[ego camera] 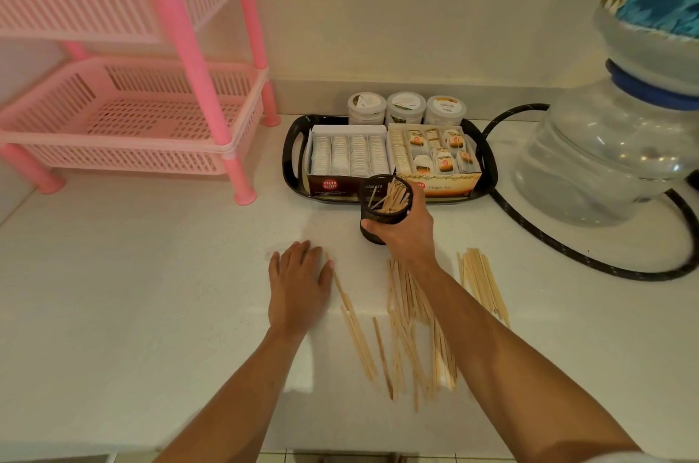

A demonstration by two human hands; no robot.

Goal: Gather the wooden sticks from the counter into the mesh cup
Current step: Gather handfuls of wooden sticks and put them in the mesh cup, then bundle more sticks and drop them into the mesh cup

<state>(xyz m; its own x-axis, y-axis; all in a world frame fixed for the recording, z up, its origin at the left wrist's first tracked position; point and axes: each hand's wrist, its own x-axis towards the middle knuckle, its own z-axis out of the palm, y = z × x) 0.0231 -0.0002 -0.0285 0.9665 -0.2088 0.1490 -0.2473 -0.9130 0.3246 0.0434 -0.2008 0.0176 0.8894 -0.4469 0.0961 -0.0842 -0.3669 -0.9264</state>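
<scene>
Right hand (406,226) wrapped round the mesh cup (384,211), just before the black tray (297,144). Left hand (299,284) flat on the counter (132,292), fingers straight, touching one stick. Some wooden sticks (408,315) already in the cup; most left lying, in loose groups under the right forearm.

The right arm (472,315) covers part of the sticks (412,330). The rack (125,114) and water jug (624,144) run past the frame's edges. Jar (404,108) labels are unreadable.

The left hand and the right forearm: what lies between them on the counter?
Loose wooden sticks on the white counter, in the head view; the left hand touches the nearest.
</scene>
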